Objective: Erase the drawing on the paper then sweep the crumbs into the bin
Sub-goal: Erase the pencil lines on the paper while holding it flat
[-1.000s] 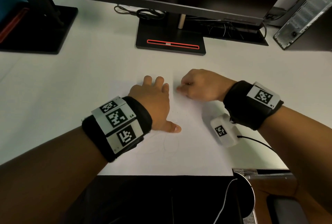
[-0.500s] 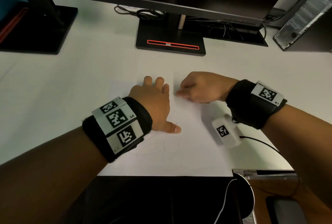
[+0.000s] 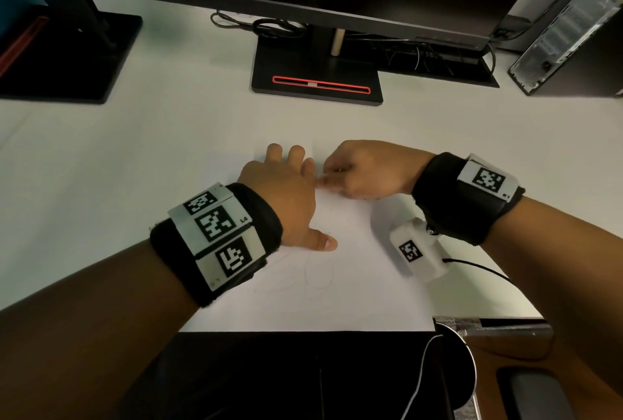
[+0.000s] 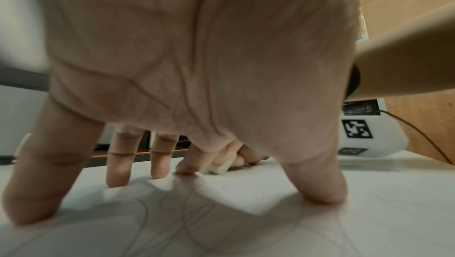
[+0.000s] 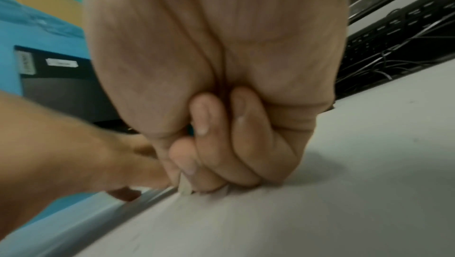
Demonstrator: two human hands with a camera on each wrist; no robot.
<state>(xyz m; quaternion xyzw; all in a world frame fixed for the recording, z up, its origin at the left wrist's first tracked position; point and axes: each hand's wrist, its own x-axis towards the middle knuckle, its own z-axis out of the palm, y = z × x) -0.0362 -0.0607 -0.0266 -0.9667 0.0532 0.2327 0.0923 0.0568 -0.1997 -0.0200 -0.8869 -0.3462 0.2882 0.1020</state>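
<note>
My left hand (image 3: 286,197), fingers splayed, pins the flimsy paper (image 3: 354,285); my right hand (image 3: 367,170) pinches the soft eraser (image 4: 222,166) near its tip.

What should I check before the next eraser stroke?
1. Left hand pressing the paper flat, fingers spread: ok.
2. Right hand gripping the eraser: ok.
3. Eraser on the paper: ok, seen from the left wrist.
4. Drawing erased: not ok, faint pencil loops remain near the left thumb.
5. Crumbs gathered: cannot tell, too small to see.
6. Bin within reach: cannot tell; a round rim shows under the table's edge.
</note>
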